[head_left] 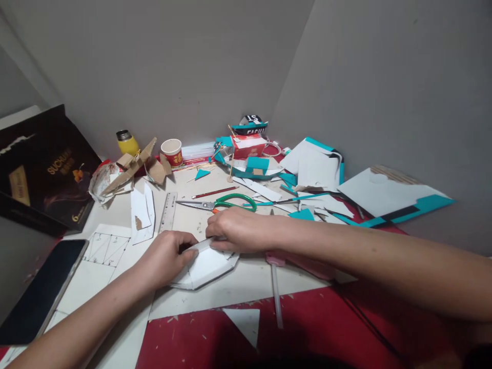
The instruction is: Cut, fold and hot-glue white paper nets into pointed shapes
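A small white folded-cardboard piece with raised sides, like a boat hull (209, 267), lies on the pale board in front of me. My left hand (169, 256) grips its left far edge between thumb and fingers. On the far edge, to the right, my right hand (226, 230) pinches the cardboard, its fingertips partly hidden. Just beyond my right hand lie green-handled scissors (235, 197), blades pointing left. A clear ruler (167, 212) is beyond my left hand. Beneath my right forearm, a pink glue gun (303, 265) with a clear glue stick (277, 297) is partly covered.
A dark phone (42, 292) and a drawn paper plan (107, 248) lie left, near a black box (49, 169). A yellow bottle (127, 143), paper cup (171, 151) and teal-and-white cardboard boat (253, 166) stand behind. Cardboard scraps (319, 166) crowd the right. A white triangle (246, 324) lies in front.
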A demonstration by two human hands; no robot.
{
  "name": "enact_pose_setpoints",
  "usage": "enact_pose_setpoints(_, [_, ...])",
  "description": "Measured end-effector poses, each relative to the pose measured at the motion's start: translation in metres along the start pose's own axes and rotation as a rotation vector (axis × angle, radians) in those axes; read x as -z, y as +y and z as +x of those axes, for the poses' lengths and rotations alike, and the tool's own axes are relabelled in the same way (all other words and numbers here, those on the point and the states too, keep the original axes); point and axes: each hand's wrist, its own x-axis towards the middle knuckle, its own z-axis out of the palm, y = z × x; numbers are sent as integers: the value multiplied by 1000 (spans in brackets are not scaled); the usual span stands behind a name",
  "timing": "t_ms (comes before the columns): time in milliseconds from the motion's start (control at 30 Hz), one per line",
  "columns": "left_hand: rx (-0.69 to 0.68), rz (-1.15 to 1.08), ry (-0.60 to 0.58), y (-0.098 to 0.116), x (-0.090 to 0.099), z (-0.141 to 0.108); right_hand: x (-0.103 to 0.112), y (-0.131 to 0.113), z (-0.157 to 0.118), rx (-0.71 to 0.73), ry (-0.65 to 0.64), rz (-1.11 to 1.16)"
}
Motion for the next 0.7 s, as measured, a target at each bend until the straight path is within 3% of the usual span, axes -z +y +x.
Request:
enact_pose_setpoints(433, [-218, 195, 81, 2, -10, -2, -20, 1, 3, 119, 33, -87])
enact_pose_setpoints(600, [-207, 233, 68, 5, -6, -4, -12, 0, 3, 122, -7, -66])
enact_pose_setpoints(700, [-185, 223, 154, 7, 3, -10, -4, 1, 5, 100, -20, -34])
